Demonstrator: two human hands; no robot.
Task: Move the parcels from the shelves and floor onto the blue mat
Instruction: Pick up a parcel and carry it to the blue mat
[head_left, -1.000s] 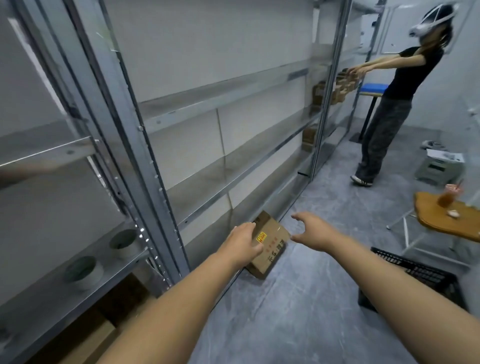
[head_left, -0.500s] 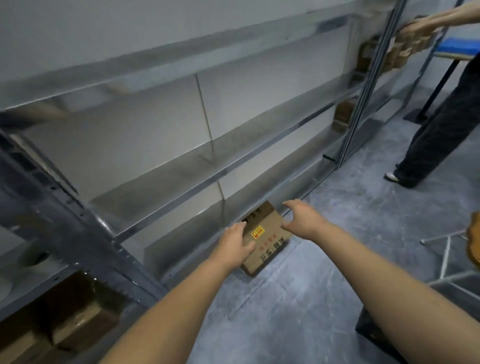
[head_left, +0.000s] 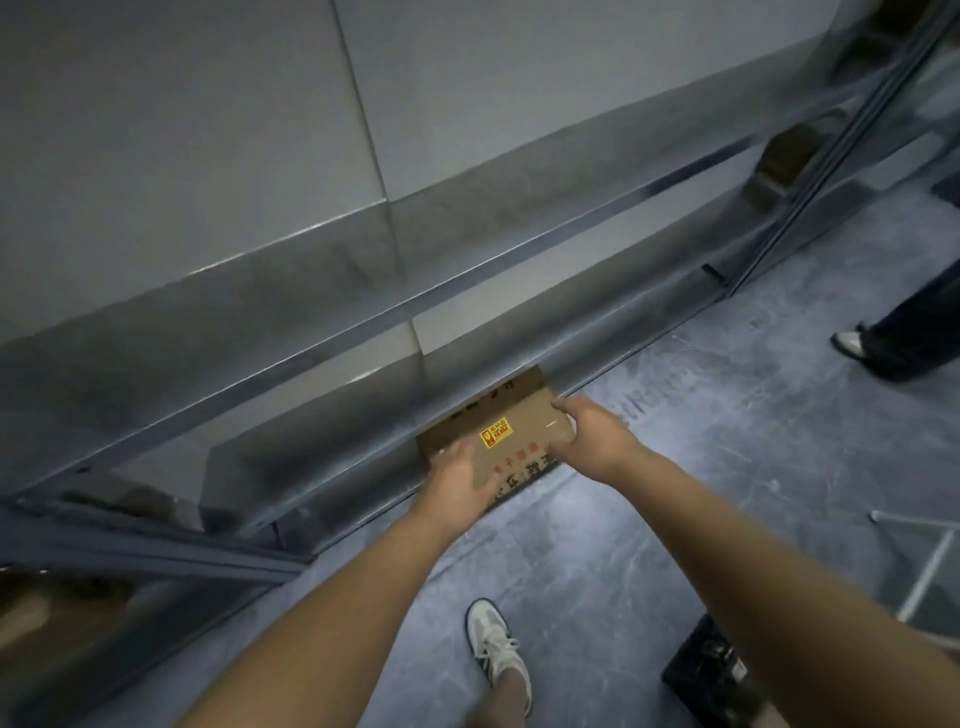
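A brown cardboard parcel (head_left: 511, 423) with a yellow and red sticker and dark printed characters lies tilted against the front edge of the lowest metal shelf (head_left: 363, 415), partly on the floor. My left hand (head_left: 460, 475) grips its near left end, fingers curled over the edge. My right hand (head_left: 584, 428) grips its right end with the fingers wrapped round the corner. Another brown parcel (head_left: 784, 153) sits blurred on a shelf at the far right. The blue mat is out of view.
Grey metal shelving runs diagonally across the left and top. My own white shoe (head_left: 491, 644) stands on the grey floor below. Another person's leg and shoe (head_left: 883, 343) are at the right edge. A black crate (head_left: 706, 670) and white chair legs (head_left: 930, 561) stand bottom right.
I have bent lower and closer to the parcel. My right hand, apart from it a second ago, has closed on its right end; my left hand has settled on its near end.
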